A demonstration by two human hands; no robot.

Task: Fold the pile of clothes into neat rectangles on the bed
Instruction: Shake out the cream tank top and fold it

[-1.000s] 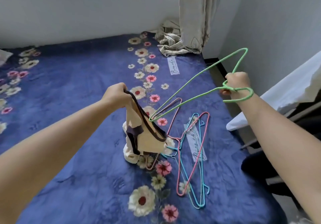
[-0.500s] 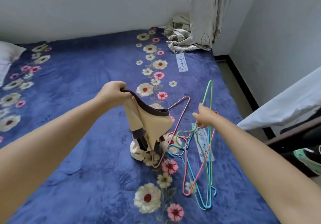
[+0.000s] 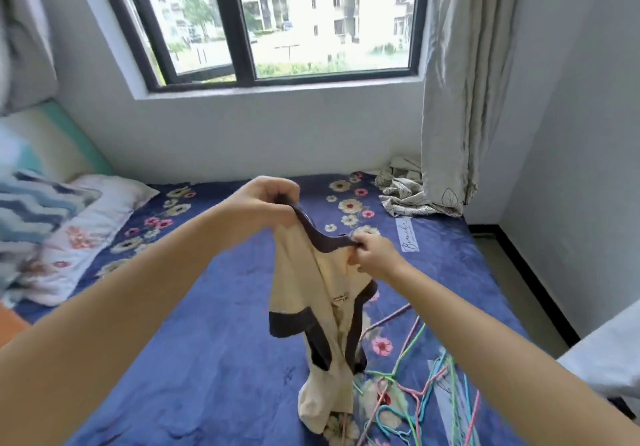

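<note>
A big bed [image 3: 214, 359] fills the room, covered in a blue blanket with flowers on it. Both hands are up over the middle of the bed. The left hand [image 3: 266, 203] grips the dark collar of a cream shirt [image 3: 322, 293], and the right hand [image 3: 372, 251] pinches the same collar just beside it. The shirt hangs down and its bottom end touches the bed. At 5 o'clock from the shirt, thin colored hangers [image 3: 426, 386] lie in a jumble. Pillows [image 3: 65, 231] sit at 9 o'clock. A window [image 3: 277, 19] is at 12 o'clock, and a gray curtain [image 3: 464, 75] hangs at 2 o'clock, with its end bunched up on the bed corner.
</note>
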